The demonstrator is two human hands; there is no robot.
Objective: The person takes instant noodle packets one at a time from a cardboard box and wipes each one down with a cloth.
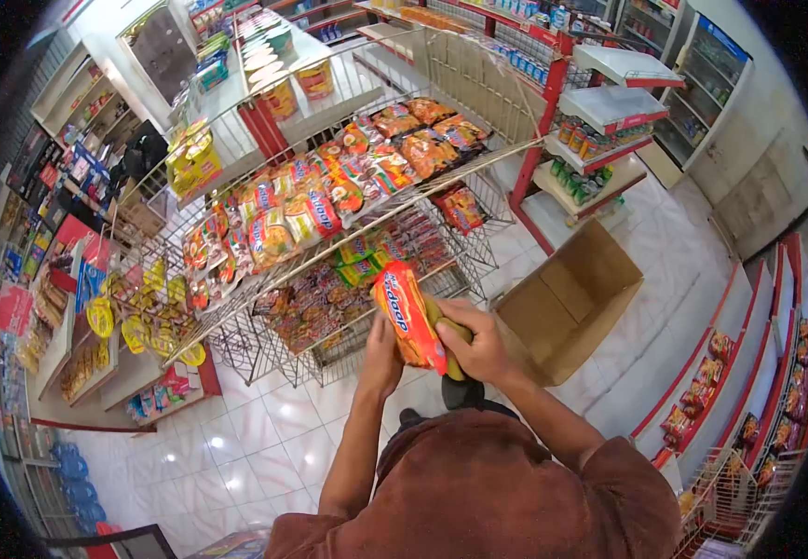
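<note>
Two hands meet at a red pack point(402, 315) held up before the chest, its printed face turned upward. The right hand point(480, 347) has its fingers closed on an olive thing point(457, 368) that lies against the pack's right side; whether this is another pack, I cannot tell. The left hand point(382, 359) is at the pack's left edge, its fingers partly hidden, so how tightly they grip does not show. Holding it from both sides probably keeps the soft pack from sagging or slipping.

Beyond it stands a wire rack point(480, 176). Bright packs point(315, 210) lie across its sloping top, faces up, likely so that labels can be read from the aisle. Smaller packs point(325, 300) fill the tier below, with green ones point(360, 263) among them, and an orange pack point(461, 208) lies towards that tier's right end.

The rack's front rail runs between the hands and the top rows, so reaching those means going over it. An open carton point(599, 264) on the floor point(253, 456) takes up room to the right, between the person and the can shelves point(606, 161). Red-edged shelves point(722, 326) bound the aisle farther right.
</note>
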